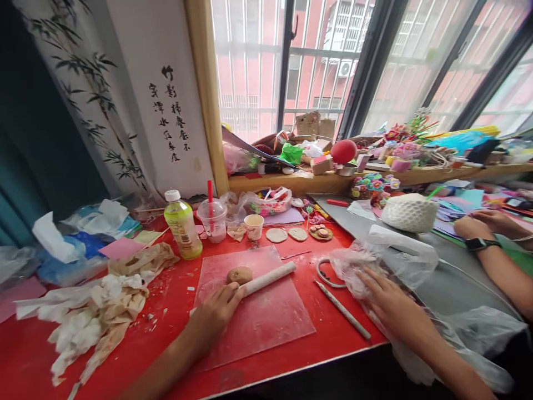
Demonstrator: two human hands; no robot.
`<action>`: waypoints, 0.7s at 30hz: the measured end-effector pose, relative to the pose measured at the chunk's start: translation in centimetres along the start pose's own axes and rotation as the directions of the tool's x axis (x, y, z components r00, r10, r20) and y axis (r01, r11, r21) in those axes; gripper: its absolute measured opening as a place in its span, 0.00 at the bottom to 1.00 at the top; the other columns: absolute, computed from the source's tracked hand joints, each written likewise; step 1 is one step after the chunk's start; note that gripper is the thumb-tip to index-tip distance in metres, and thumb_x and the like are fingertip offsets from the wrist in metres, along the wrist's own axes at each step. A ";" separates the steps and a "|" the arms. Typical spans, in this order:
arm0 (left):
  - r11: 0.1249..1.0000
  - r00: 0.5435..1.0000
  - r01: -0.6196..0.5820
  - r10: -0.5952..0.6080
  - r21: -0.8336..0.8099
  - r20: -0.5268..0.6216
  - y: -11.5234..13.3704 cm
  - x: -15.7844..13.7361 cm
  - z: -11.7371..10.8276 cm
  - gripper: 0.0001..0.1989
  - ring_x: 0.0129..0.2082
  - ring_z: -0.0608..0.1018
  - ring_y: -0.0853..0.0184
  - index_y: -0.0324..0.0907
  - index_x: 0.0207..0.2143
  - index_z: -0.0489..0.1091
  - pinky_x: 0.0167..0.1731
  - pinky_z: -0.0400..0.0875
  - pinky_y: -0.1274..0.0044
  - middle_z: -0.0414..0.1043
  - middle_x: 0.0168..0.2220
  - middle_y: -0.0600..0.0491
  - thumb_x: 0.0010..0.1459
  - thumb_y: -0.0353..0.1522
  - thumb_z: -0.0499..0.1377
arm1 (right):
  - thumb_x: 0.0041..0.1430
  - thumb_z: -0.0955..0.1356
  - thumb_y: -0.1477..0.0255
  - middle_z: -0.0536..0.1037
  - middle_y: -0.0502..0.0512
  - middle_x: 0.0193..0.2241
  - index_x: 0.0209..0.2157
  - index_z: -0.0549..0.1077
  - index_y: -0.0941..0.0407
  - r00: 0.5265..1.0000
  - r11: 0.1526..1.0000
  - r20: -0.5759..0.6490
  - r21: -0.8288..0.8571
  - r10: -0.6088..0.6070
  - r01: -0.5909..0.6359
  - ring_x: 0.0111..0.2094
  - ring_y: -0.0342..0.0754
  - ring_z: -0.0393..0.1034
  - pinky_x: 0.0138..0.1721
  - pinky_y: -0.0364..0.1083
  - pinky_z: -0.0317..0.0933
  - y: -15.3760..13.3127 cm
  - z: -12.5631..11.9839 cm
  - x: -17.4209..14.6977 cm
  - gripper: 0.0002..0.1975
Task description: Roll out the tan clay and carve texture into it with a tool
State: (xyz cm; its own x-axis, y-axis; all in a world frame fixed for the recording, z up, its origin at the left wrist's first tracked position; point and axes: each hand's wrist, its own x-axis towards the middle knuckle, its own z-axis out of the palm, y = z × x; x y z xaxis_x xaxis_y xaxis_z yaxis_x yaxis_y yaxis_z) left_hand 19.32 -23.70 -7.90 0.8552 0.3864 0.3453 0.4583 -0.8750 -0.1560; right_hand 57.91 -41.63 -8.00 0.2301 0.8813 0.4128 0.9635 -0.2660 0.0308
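Note:
My left hand [217, 314] is closed over the near end of a pale rolling pin [270, 279], which lies slantwise on a clear plastic sheet [266, 333]. Right behind the fingers sits a brownish lump of clay [240, 275]. My right hand [385, 300] lies with fingers stretched out on a crumpled clear plastic bag [353, 269]; its thumb is hidden, and what is inside the bag is unclear. Between the hands are a thin grey stick [343, 311] and a grey curved loop [328, 275], partly under the bag.
A bottle [183, 225], a lidded cup with a red straw [212, 219] and a paper cup [254, 226] stand behind the sheet, near flat clay discs [276, 235]. Crumpled tissues [104, 305] lie left. At right, another person's hands [474, 228] work beside a white woven object [410, 213].

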 end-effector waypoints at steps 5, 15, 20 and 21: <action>0.997 1.000 0.023 -0.022 -0.067 0.009 -0.1 -0.4 0.4 0.25 0.49 0.66 0.62 0.42 0.57 0.54 0.47 0.66 0.69 0.60 0.52 0.46 0.58 0.21 0.43 | 0.57 0.58 0.70 0.74 0.58 0.45 0.47 0.71 0.56 0.952 0.939 0.129 0.175 0.276 -0.296 0.42 0.55 0.71 0.39 0.50 0.66 1.9 -2.0 1.6 0.18; 0.996 1.000 0.022 -0.022 -0.085 -0.010 -0.5 -0.3 0.8 0.25 0.47 0.67 0.62 0.45 0.57 0.55 0.45 0.67 0.68 0.60 0.51 0.47 0.58 0.22 0.43 | 0.59 0.57 0.71 0.75 0.60 0.44 0.48 0.70 0.59 0.971 0.965 0.021 0.114 0.237 -0.238 0.42 0.54 0.70 0.41 0.50 0.64 3.2 -3.0 6.5 0.19; 0.995 1.000 0.022 -0.021 -0.095 0.003 -0.2 -0.2 0.4 0.26 0.48 0.67 0.62 0.44 0.57 0.55 0.46 0.67 0.69 0.60 0.51 0.47 0.57 0.20 0.43 | 0.58 0.57 0.76 0.67 0.58 0.53 0.53 0.65 0.59 0.995 0.997 -0.068 0.003 0.077 -0.077 0.51 0.56 0.60 0.50 0.54 0.57 -1.5 -0.1 4.0 0.21; 0.996 1.000 0.020 -0.020 -0.092 0.003 -0.2 -0.2 0.3 0.27 0.48 0.67 0.62 0.44 0.57 0.55 0.46 0.67 0.69 0.60 0.51 0.47 0.56 0.20 0.43 | 0.58 0.57 0.77 0.65 0.60 0.54 0.54 0.64 0.60 0.994 0.997 -0.092 -0.023 0.066 -0.069 0.52 0.57 0.58 0.51 0.57 0.55 -1.9 0.5 3.7 0.21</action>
State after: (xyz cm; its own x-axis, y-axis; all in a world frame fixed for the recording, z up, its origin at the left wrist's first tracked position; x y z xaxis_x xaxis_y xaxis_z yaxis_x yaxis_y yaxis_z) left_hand 19.09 -23.50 -8.25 0.8467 0.4046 0.3456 0.4511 -0.8903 -0.0629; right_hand 56.97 -37.63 -6.93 0.2798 0.8220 0.4960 0.9421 -0.3345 0.0229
